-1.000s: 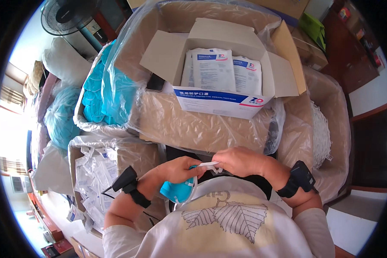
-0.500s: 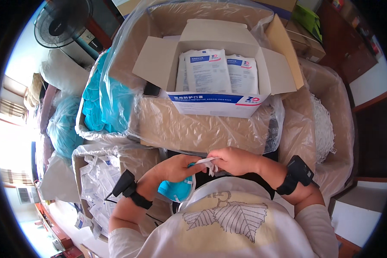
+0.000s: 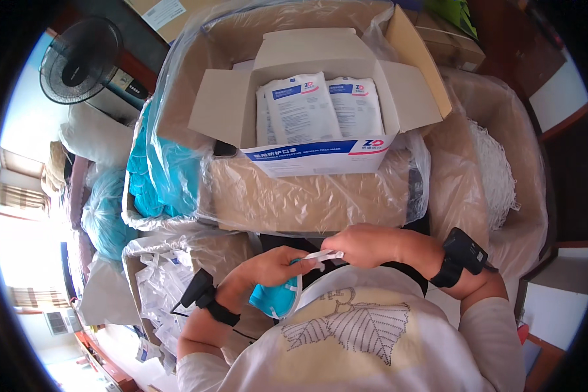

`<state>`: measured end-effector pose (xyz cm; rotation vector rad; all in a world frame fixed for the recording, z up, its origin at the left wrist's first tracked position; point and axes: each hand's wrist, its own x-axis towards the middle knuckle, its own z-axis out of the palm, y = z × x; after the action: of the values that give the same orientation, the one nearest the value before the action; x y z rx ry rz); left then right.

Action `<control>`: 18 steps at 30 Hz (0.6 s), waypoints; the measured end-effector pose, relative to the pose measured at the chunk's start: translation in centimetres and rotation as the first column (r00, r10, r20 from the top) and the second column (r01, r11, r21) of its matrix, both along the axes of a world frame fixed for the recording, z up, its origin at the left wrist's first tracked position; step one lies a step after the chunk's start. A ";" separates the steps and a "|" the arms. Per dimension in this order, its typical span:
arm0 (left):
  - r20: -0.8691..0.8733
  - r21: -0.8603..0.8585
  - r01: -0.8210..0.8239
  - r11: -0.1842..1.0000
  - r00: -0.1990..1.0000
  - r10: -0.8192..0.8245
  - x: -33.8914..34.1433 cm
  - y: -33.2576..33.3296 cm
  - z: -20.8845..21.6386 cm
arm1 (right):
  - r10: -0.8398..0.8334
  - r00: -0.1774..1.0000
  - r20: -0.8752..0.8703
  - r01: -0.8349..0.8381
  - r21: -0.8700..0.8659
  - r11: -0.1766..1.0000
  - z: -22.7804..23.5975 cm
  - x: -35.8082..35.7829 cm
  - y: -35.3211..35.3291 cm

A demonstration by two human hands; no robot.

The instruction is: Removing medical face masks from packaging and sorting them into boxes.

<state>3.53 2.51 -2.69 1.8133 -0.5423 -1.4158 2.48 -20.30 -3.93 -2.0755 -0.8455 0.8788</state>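
Low in front of my body, my left hand (image 3: 274,266) is closed on a teal cup-shaped face mask (image 3: 273,298), which hangs below its fingers against my shirt. A white elastic strap (image 3: 326,255) stretches from the mask side across to my right hand (image 3: 364,245). The right fingers are pinched around that strap, and their tips are partly hidden. Beyond both hands stands an open white-and-blue carton (image 3: 294,168) with several sealed white packets (image 3: 305,108) standing in it.
The carton sits on a plastic-lined cardboard box (image 3: 307,202). At its left are a bin of teal masks (image 3: 166,186) and a lower box of white packets (image 3: 163,284). A box of white elastic straps (image 3: 493,176) stands at the right. A fan (image 3: 81,62) is far left.
My hands have drawn slightly apart, and the white strap now runs straighter between them. The mask stays in my left hand. The whole view has shifted a little.
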 end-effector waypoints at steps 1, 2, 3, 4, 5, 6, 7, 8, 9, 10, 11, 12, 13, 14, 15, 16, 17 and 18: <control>0.015 -0.015 0.012 1.000 1.000 -0.011 -0.1 -0.1 -0.1 | 0.008 0.997 0.076 -0.008 -0.003 1.000 -0.2 -0.1 0.0; 0.026 -0.009 -0.004 1.000 1.000 0.004 -0.1 -0.1 -0.2 | 0.016 0.988 0.153 -0.015 -0.010 1.000 -0.1 -0.1 -0.1; 0.038 -0.003 -0.020 1.000 0.999 0.020 -0.1 -0.1 -0.3 | 0.016 0.998 0.064 -0.017 0.024 1.000 0.1 -0.1 -0.1; 0.049 0.003 -0.038 0.999 0.998 0.037 -0.2 0.0 -0.3 | 0.019 0.999 -0.026 -0.018 0.059 0.998 0.4 0.1 0.0; 0.064 -0.002 -0.033 0.999 0.997 0.033 -0.1 0.1 -0.5 | 0.028 0.993 -0.116 -0.017 0.095 0.995 0.8 0.2 0.1; 0.079 -0.008 -0.029 1.000 0.996 0.029 -0.1 0.3 -0.7 | 0.007 0.980 -0.198 0.013 0.099 0.995 1.1 0.1 0.2; 0.094 -0.013 -0.025 1.000 0.995 0.027 0.0 0.3 -0.7 | -0.013 0.960 -0.279 0.043 0.101 0.994 1.5 0.0 0.3; 0.093 -0.022 -0.036 0.999 0.995 0.038 0.0 0.2 -0.7 | -0.031 0.932 -0.360 0.072 0.100 0.992 1.5 -0.1 0.3; 0.092 -0.031 -0.046 0.998 0.995 0.049 0.1 0.1 -0.5 | -0.075 0.892 -0.446 0.171 0.179 0.969 0.8 -0.5 0.5; 0.090 -0.039 -0.057 0.998 0.994 0.060 0.1 -0.1 -0.3 | -0.107 0.841 -0.530 0.274 0.247 0.930 -0.3 -0.9 0.8; 0.110 -0.025 -0.047 0.999 0.993 0.049 0.2 -0.1 -0.2 | -0.125 0.782 -0.611 0.375 0.301 0.877 -0.7 -1.0 1.0; 0.130 -0.011 -0.036 0.999 0.991 0.037 0.3 -0.1 -0.1 | -0.132 0.810 -0.572 0.343 0.279 0.897 -0.8 -1.1 1.0; 0.149 0.003 -0.025 1.000 0.988 0.024 0.4 0.0 0.0 | -0.137 0.836 -0.531 0.312 0.255 0.915 -0.8 -1.1 0.9; 0.162 -0.011 -0.033 0.999 0.986 0.034 0.4 0.2 0.0 | -0.139 0.861 -0.490 0.280 0.229 0.932 -0.5 -1.0 0.9; 0.174 -0.025 -0.040 0.999 0.984 0.043 0.3 0.4 0.1 | -0.135 0.866 -0.482 0.256 0.195 0.947 -0.1 -1.0 0.8; 0.187 -0.039 -0.046 0.998 0.981 0.053 0.3 0.6 0.1 | -0.130 0.870 -0.475 0.232 0.161 0.959 0.7 -1.0 0.5; 0.170 -0.037 -0.044 0.998 0.984 0.050 0.3 0.8 0.1 | -0.126 0.874 -0.469 0.207 0.125 0.970 1.2 -1.1 0.4; 0.153 -0.035 -0.042 0.998 0.987 0.047 0.3 0.9 0.0 | -0.114 0.872 -0.475 0.199 0.133 0.971 1.3 -1.2 0.3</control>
<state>3.81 3.43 -2.67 1.9071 -0.5954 -1.2376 1.27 -20.02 -2.58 -1.6478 -0.4669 1.1069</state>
